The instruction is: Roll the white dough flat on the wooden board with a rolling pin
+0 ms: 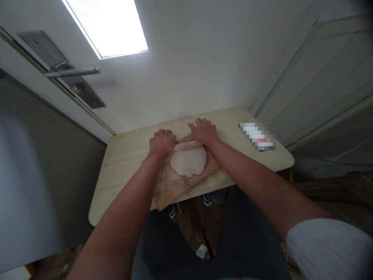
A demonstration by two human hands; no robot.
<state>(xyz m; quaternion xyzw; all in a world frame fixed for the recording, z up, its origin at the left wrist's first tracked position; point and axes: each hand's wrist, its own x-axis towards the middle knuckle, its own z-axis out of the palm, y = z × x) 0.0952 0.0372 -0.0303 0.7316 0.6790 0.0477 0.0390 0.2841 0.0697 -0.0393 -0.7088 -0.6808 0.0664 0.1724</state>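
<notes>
A flattened, roughly round sheet of pale dough lies on a wooden board, its near edge uneven. Across the far side of the dough rests a light wooden rolling pin. My left hand is closed over the pin's left end. At the other end my right hand is closed round the pin, its thumb side toward the middle. Both palms face down, and the pin's ends are hidden under my fingers.
The board sits turned at an angle on a pale wooden table. A blurred-out phone-like object lies at the table's right. Behind the table stands a white door with a metal handle. A grey panel rises at left.
</notes>
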